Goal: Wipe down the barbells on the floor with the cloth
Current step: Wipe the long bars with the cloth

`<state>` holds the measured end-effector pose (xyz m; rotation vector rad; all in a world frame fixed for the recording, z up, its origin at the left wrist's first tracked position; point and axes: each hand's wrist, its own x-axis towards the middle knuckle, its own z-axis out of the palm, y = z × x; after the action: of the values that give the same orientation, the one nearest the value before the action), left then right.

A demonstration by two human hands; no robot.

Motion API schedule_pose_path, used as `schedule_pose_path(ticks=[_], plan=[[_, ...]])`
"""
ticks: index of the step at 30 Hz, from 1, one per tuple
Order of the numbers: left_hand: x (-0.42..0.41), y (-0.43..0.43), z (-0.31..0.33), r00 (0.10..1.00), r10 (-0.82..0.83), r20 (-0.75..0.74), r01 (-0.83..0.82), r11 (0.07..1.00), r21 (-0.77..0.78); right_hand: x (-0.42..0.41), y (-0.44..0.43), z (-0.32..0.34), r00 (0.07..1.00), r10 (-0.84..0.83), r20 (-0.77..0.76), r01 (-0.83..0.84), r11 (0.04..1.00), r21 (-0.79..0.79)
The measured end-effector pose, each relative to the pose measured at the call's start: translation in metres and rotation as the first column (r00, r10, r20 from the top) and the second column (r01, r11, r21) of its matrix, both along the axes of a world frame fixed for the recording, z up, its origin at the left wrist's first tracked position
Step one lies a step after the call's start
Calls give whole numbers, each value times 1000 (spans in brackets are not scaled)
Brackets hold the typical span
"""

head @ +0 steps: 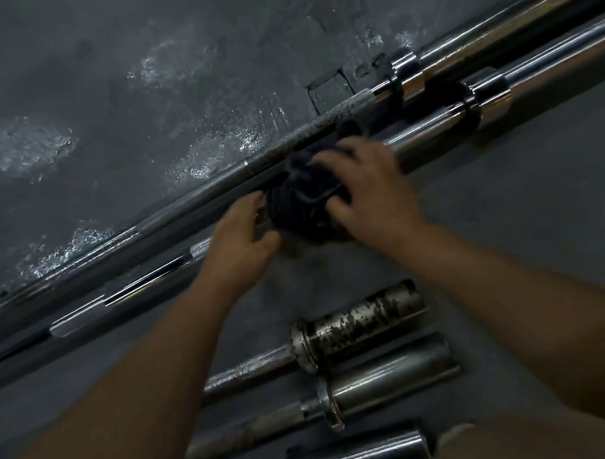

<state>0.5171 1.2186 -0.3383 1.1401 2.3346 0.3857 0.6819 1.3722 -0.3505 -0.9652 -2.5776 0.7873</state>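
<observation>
Head view, the only one, looking down at the floor (520,221). Shows the cloth (303,201), dark and bunched, sitting on the nearer long barbell (428,135), straight ahead of both hands and between them. Puts that bar's long axis on a slant from lower left to upper right, parallel to and just beside a second long barbell (325,123) with a pitted shaft, close along the foot of the wall (117,81). Places the right hand (365,189) on top of the wad toward its upper-right side, fingers curled over the fabric, thumb at the near edge, gripping it. Places the left hand (239,238) at the wad's lower-left edge, fingers curved toward the fabric and touching it; cannot tell through the blur whether pinching or only steadying. Leaves both about equally near, the right more squarely over the bar. Suggests a coming stroke along that slanted axis, not across it. Sets a rust-blotched barbell sleeve (362,320) and two more bar ends closer in, under the forearms, apart from the cloth.
</observation>
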Motion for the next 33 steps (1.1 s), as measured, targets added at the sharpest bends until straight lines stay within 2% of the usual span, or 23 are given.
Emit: schedule_pose_path(ticks=[2,4,6,9,10,11,12,14,16,17,19,21,22,23,24,26,27,28,29,31,33], plan=[[-2,-11,1,988,-69,-137,48,987,-153,20,27,-5,967,-256,-9,256,967,1],[10,-16,-5,963,-165,-215,76,925,-372,24,27,-8,921,-388,35,387,922,28],[15,-10,-6,965,-153,-211,43,892,-449,9,2,-9,953,-289,91,282,956,79],[-5,1,4,975,-181,-128,102,877,-469,-17,-23,-9,994,78,72,-82,995,56],[-14,2,10,981,-169,-98,108,886,-451,-18,-19,-7,989,138,57,-142,988,68],[-19,0,13,980,-165,-107,105,900,-422,-15,-12,-6,991,128,28,-130,988,80],[-18,-3,15,972,-173,-157,103,920,-377,-9,-4,-6,999,53,2,-53,996,78],[1,-6,11,944,-205,-257,114,938,-329,7,13,-7,980,-201,-14,201,979,45],[33,-5,3,951,-169,-258,56,918,-392,13,10,-8,927,-371,51,370,929,26],[43,-1,1,961,-110,-252,-6,907,-421,9,-2,-8,933,-356,59,354,934,38],[46,9,1,964,-60,-257,-62,895,-441,-2,-32,-12,993,-118,31,116,991,62],[31,14,9,959,-116,-260,3,917,-399,-7,-44,-13,985,164,52,-167,984,64],[21,14,12,955,-145,-257,46,933,-356,-5,-36,-11,982,185,31,-187,980,67],[12,10,15,950,-166,-266,78,946,-313,-2,-24,-9,993,117,-9,-116,991,62],[8,7,16,943,-179,-282,95,953,-289,4,-10,-8,999,-25,-30,27,999,39],[16,0,12,936,-219,-275,127,940,-318,18,17,-5,939,-342,-32,342,940,-12],[27,-3,8,942,-222,-251,126,929,-349,21,21,-6,905,-426,-1,426,904,-24],[36,-4,4,952,-198,-235,102,925,-366,19,17,-5,905,-424,27,424,906,-14],[40,-3,1,960,-166,-226,76,929,-363,13,7,-6,937,-348,34,348,937,-1],[26,1,3,964,-180,-193,110,939,-327,3,-20,-7,999,-27,26,27,1000,14],[-2,0,9,968,-227,-109,188,939,-288,1,-30,-8,971,229,65,-231,973,25]])
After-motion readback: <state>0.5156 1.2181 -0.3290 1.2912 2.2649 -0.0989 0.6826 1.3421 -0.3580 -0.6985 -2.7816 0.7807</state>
